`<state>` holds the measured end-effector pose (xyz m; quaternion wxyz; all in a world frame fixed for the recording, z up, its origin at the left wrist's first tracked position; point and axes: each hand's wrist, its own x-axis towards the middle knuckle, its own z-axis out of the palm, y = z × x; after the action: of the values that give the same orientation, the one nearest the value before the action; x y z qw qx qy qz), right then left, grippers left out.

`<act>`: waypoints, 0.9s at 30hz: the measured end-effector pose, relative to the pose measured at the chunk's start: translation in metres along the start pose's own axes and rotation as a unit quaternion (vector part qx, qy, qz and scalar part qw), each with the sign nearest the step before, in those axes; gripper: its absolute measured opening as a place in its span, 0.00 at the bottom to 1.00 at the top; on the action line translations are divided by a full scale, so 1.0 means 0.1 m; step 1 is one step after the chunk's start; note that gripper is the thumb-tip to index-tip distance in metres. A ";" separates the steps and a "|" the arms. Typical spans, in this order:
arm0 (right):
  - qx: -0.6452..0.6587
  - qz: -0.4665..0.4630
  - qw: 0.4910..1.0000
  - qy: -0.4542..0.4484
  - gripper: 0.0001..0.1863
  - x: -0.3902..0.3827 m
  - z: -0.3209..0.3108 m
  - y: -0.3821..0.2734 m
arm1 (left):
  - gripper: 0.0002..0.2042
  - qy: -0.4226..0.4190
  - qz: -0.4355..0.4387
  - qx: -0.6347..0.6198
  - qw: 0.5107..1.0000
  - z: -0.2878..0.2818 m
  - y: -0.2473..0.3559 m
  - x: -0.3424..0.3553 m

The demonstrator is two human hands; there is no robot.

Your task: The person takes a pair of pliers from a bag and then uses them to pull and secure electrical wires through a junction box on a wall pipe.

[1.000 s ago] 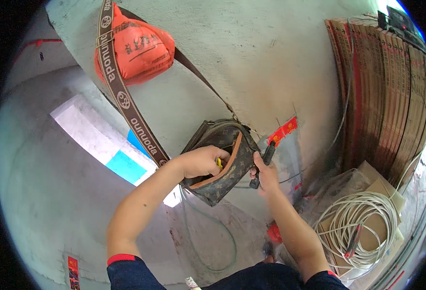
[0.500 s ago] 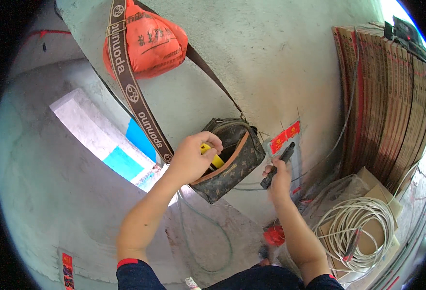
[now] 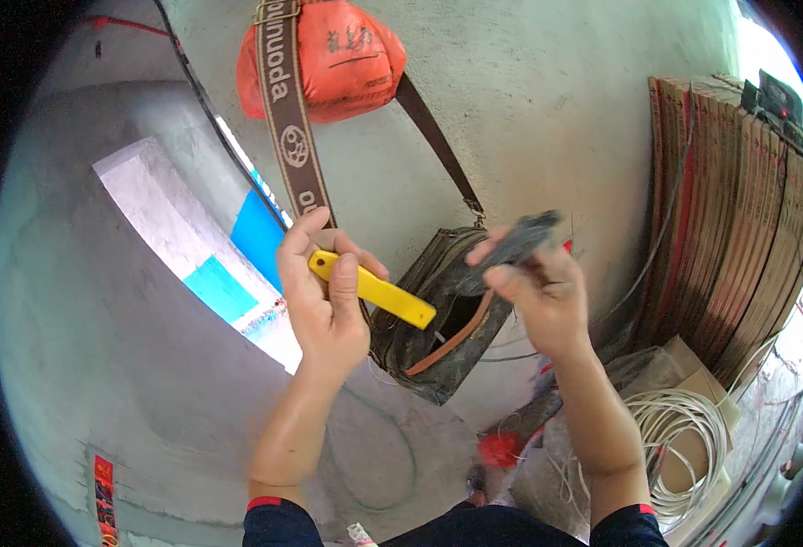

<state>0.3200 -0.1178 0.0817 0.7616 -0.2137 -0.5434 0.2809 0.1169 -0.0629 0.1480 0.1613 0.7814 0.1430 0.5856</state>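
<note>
My left hand pinches a flat yellow bar-shaped tool with a small hole at one end; its exact kind does not show. The bar points down to the right, over the mouth of a dark brown patterned shoulder bag. My right hand grips a dark, elongated tool, smeared by motion, at the bag's upper right. The bag is unzipped, with a tan edge along its opening, and hangs against the wall from a wide brown strap. What lies inside is mostly hidden in shadow.
An orange plastic bag hangs behind the strap. At the right stand stacked brown boards, with a coil of white cable below them. A red plastic piece lies low on the floor near my foot.
My left hand has drawn the yellow bar up out of the bag. My right hand has raised the dark tool up beside the bag's opening. The view has shifted slightly.
</note>
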 end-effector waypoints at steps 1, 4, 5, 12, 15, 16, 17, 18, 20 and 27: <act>-0.036 0.048 0.998 -0.038 0.17 0.02 0.07 -0.02 | 0.18 0.004 -0.002 0.001 1.000 0.01 0.01 -0.02; -0.263 0.041 0.944 -0.193 0.19 0.15 0.07 0.06 | 0.16 0.016 -0.044 -0.053 0.998 0.03 0.01 -0.05; -0.265 0.042 0.943 -0.195 0.19 0.18 0.05 0.11 | 0.16 0.019 -0.044 -0.056 0.997 0.01 0.00 -0.08; -0.497 -0.055 0.813 -0.299 0.14 0.26 -0.02 0.32 | 0.10 -0.018 -0.149 0.173 0.974 -0.19 -0.15 -0.32; -0.529 -0.040 0.804 -0.269 0.11 0.26 0.09 0.25 | 0.12 -0.051 -0.108 0.239 0.964 -0.28 -0.40 -0.55; -0.530 -0.041 0.802 -0.272 0.11 0.25 0.10 0.25 | 0.14 -0.033 -0.149 0.194 0.969 -0.25 -0.40 -0.61; -0.529 -0.039 0.807 -0.258 0.11 0.24 0.10 0.24 | 0.14 -0.030 -0.149 0.192 0.970 -0.23 -0.40 -0.67; -0.528 -0.036 0.813 -0.243 0.10 0.23 0.10 0.23 | 0.14 -0.026 -0.175 0.175 0.969 -0.21 -0.40 -0.73; -0.510 -0.030 0.819 -0.261 0.10 0.20 0.11 0.22 | 0.16 -0.023 -0.200 0.153 0.967 -0.15 -0.36 -0.78; -0.457 -0.129 0.823 -0.312 0.11 0.08 0.38 0.38 | 0.16 -0.002 -0.247 0.084 0.965 -0.10 -0.50 -0.77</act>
<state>0.2786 -0.0837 0.0756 0.3960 -0.3663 -0.8406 -0.0483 0.0847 -0.0487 0.0628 0.2347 0.7338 0.3802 0.5118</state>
